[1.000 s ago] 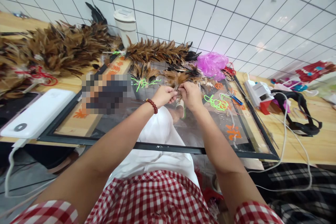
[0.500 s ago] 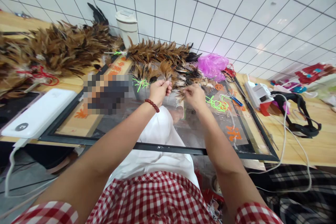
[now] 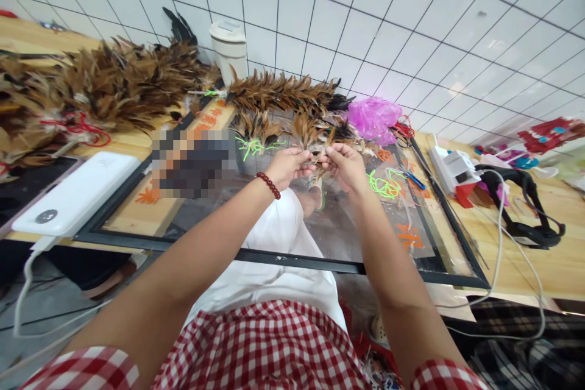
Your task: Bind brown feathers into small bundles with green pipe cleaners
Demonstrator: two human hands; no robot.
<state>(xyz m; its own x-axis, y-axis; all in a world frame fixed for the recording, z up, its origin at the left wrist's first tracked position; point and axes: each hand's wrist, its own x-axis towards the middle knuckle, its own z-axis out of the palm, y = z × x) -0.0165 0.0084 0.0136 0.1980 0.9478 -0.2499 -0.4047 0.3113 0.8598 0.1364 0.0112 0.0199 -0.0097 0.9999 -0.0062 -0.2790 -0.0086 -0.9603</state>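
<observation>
My left hand (image 3: 290, 167), with a dark red bead bracelet (image 3: 269, 185) at the wrist, is closed in a pinch. Close beside it, my right hand (image 3: 346, 167) also pinches, and the fingertips nearly meet over small feathers (image 3: 320, 157). Exactly which feather each hand grips is partly hidden by the fingers. Just beyond lie loose brown feathers (image 3: 305, 129). A feather bundle (image 3: 256, 128) tied with bright green string (image 3: 253, 146) rests left of my left hand. More green string (image 3: 384, 184) lies coiled right of my right hand.
A black-framed glass panel (image 3: 292, 261) lies under my hands. Behind it are a long feather strip (image 3: 283, 90), a lidded cup (image 3: 228, 49) and a purple plastic bag (image 3: 375, 117). A white power bank (image 3: 77, 192) sits left; a power strip (image 3: 445, 161) and black headgear (image 3: 525, 207) sit right.
My right hand has moved from the feather pile toward my left hand, and the two now meet fingertip to fingertip. My left hand has shifted slightly right and turned. The view has shifted slightly.
</observation>
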